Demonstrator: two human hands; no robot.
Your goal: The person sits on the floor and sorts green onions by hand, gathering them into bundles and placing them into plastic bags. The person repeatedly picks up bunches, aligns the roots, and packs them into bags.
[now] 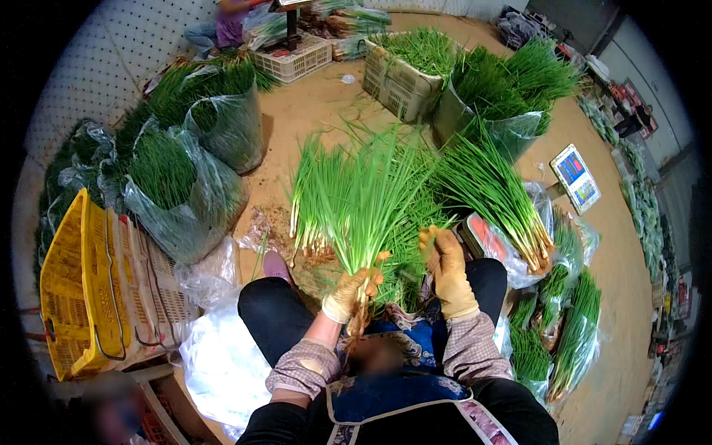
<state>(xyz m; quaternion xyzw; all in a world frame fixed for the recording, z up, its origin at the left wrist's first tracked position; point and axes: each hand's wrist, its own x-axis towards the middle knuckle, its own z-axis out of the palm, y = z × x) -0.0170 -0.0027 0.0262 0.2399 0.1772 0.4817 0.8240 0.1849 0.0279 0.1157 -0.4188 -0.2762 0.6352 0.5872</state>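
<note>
My left hand [351, 292], in a tan work glove, grips a bunch of green onions [364, 211] near its root end. Leaves fan upward, and brown roots hang below the fist toward my apron [409, 397]. My right hand [446, 267], gloved too, is raised over my right knee with its fingers curled. Whether it pinches any leaf is unclear. More green onions [314, 222] lie on the floor just beyond the bunch. Between my knees is a heap of loose green leaves [397, 272]. A larger bunch [495, 200] rests on a scale to my right.
The scale's display [577, 178] stands at right, near bagged onions [575, 334]. Full plastic sacks [183, 194] and a yellow crate [67, 289] are at left, with clear bags [222, 356] nearer. Ahead are a leaf-filled crate [389, 86], another sack [500, 100] and a seated person [231, 25].
</note>
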